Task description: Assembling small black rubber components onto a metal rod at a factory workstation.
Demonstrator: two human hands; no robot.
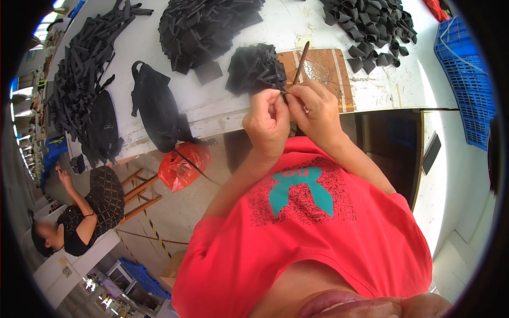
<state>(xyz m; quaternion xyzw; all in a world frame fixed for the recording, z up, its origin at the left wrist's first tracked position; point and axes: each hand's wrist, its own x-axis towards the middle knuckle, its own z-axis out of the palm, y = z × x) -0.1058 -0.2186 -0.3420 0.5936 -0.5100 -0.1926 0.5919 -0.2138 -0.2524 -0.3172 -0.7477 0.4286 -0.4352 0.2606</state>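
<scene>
My left hand (pixel 266 119) and my right hand (pixel 316 110) meet at the table's near edge, both with fingers closed in a pinch. Between their fingertips is a small black strip (pixel 284 96), mostly hidden by the fingers. A thin brown stick (pixel 302 62) rises just beyond my right fingers; whether it is held or lying there I cannot tell. Under it lies a brown board (pixel 331 79) with shiny clear tape on it. Close to my left fingertips sits a small heap of black fabric pieces (pixel 252 69).
Larger heaps of black pieces (pixel 199 32), black loops (pixel 374 32) and black strips (pixel 85 69) cover parts of the white table (pixel 233 114). Black bags (pixel 156 106) lie left. A red plastic bag (pixel 183 167) hangs below the edge. Blue crates (pixel 464 79) stand right; another person (pixel 79 217) sits left.
</scene>
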